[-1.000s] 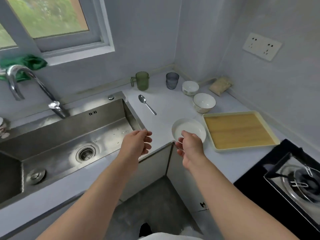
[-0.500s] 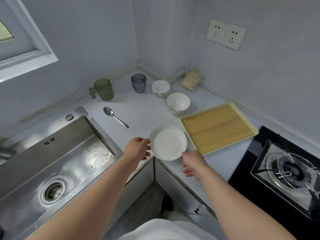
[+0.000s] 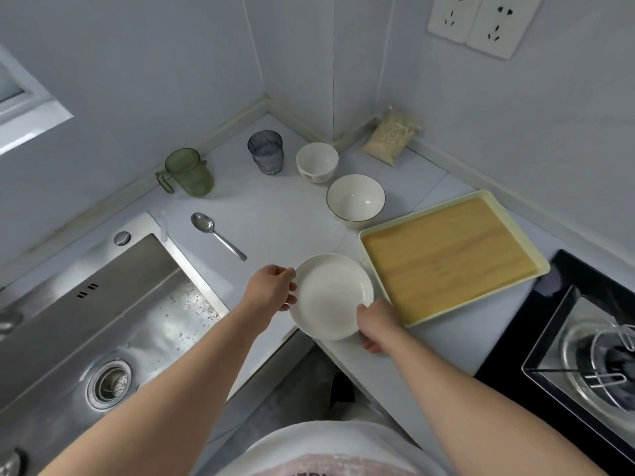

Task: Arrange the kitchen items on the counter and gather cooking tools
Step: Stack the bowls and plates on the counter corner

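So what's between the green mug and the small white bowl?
The head view shows a grey tumbler between the green mug and the small white bowl.

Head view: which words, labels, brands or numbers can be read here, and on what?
On the shirt: printed letters at the bottom edge, cut off and blurred, not readable.
On the small bowl: a faint mark low on its side, too blurred to read.
No other text shows.

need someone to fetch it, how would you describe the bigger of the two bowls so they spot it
Find the wooden-bottomed tray beside the stove. Just off its far left corner stands a white bowl. It is wider than the small bowl behind it and alone has a thin dark line round its rim.
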`<state>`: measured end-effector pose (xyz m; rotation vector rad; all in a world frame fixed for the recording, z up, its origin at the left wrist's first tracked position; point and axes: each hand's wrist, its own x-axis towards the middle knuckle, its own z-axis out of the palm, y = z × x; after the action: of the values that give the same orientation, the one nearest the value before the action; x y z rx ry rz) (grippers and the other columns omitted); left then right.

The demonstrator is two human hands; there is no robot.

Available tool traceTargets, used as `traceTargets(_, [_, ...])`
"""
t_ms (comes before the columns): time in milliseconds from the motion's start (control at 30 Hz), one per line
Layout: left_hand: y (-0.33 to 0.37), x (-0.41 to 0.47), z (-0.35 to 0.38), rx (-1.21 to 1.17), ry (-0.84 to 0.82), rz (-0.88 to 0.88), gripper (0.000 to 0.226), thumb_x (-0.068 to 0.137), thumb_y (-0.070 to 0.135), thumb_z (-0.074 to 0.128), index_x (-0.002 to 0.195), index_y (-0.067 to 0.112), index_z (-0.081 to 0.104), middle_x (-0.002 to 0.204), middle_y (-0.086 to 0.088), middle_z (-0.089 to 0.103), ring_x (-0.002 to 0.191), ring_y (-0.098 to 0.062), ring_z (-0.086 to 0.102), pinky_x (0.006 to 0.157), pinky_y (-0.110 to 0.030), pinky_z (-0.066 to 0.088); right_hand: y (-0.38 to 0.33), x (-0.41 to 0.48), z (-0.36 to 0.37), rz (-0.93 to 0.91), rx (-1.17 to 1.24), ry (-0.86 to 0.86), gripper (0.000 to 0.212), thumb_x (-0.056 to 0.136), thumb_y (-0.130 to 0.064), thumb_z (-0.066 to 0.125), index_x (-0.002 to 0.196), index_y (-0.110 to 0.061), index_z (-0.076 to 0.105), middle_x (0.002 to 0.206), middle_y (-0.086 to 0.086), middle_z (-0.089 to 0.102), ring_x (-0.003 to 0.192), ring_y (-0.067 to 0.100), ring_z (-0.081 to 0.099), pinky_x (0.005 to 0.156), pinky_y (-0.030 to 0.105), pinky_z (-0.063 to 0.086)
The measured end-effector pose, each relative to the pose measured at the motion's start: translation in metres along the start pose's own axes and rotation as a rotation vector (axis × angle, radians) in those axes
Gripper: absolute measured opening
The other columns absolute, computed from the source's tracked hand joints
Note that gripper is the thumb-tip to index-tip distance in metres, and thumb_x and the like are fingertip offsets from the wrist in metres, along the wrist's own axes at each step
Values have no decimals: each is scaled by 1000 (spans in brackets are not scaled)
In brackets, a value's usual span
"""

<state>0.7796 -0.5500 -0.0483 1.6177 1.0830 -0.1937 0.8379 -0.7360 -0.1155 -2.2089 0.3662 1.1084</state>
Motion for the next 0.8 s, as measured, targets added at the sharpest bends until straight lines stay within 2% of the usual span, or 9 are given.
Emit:
traceTargets(133, [10, 7, 9, -2, 4, -14, 20, 99, 21, 53, 106, 6, 63, 88, -7, 66, 66, -20, 62, 65, -31, 54, -2, 12, 0, 30, 18, -33, 34, 99, -21, 38, 122, 0, 54, 78, 19, 67, 56, 28, 65, 49, 31, 53])
traceTargets(267, [21, 14, 13, -16, -4, -6, 21, 99, 22, 53, 108, 6, 63, 87, -6, 67, 65, -20, 62, 64, -31, 54, -9, 14, -5, 7, 54, -101, 33, 94, 1, 36, 121, -1, 56, 86, 20, 67, 63, 31, 66, 51, 34, 55])
traceTargets(367, [37, 22, 6, -81, 21, 34, 20, 99, 22, 54, 106, 6, 63, 86, -7, 65, 65, -22, 62, 62, -31, 52, -18, 5, -14, -86, 30, -101, 35, 91, 1, 33, 118, -4, 55, 86, 20, 68, 58, 29, 66, 45, 32, 54])
traceTargets(467, [58, 39, -5, -159, 78, 75, 17, 98, 22, 51, 97, 9, 62, 84, -7, 62, 63, -21, 60, 60, -29, 48, -32, -11, -34, -169, 21, -64, 31, 89, -1, 32, 106, -7, 58, 77, 14, 65, 53, 25, 62, 41, 23, 45])
traceTargets(533, [71, 52, -9, -205, 111, 82, 18, 100, 23, 48, 93, 11, 60, 83, -7, 61, 62, -21, 59, 59, -29, 46, -39, -24, -52, -229, 32, -15, 26, 88, -3, 32, 93, -8, 58, 71, 10, 63, 48, 23, 61, 40, 22, 44])
traceTargets(600, [82, 65, -5, -247, 109, 73, 21, 101, 24, 45, 97, 9, 59, 84, -7, 60, 64, -20, 59, 58, -28, 47, -41, -38, -73, -259, 65, 66, 24, 91, -7, 33, 85, -12, 56, 67, 10, 64, 45, 21, 61, 40, 22, 44])
traceTargets(667, [92, 77, 5, -272, 63, 53, 23, 102, 25, 44, 104, 6, 57, 88, -8, 61, 67, -20, 60, 60, -28, 49, -37, -49, -91, -266, 113, 175, 23, 94, -13, 35, 93, -13, 57, 71, 10, 67, 50, 18, 65, 43, 23, 47])
traceTargets(733, [103, 88, 21, -255, -20, 29, 25, 103, 26, 44, 111, 5, 54, 94, -9, 61, 70, -20, 62, 62, -28, 52, -29, -57, -104, -247, 200, 293, 22, 96, -17, 39, 104, -14, 59, 81, 8, 68, 65, 21, 68, 54, 29, 53])
traceTargets(800, [111, 98, 40, -243, -127, -24, 24, 103, 28, 47, 116, 9, 50, 103, -11, 58, 74, -22, 66, 69, -31, 57, -24, -65, -111, -208, 379, 357, 20, 97, -17, 42, 106, -16, 59, 81, 10, 69, 65, 24, 67, 55, 34, 54])
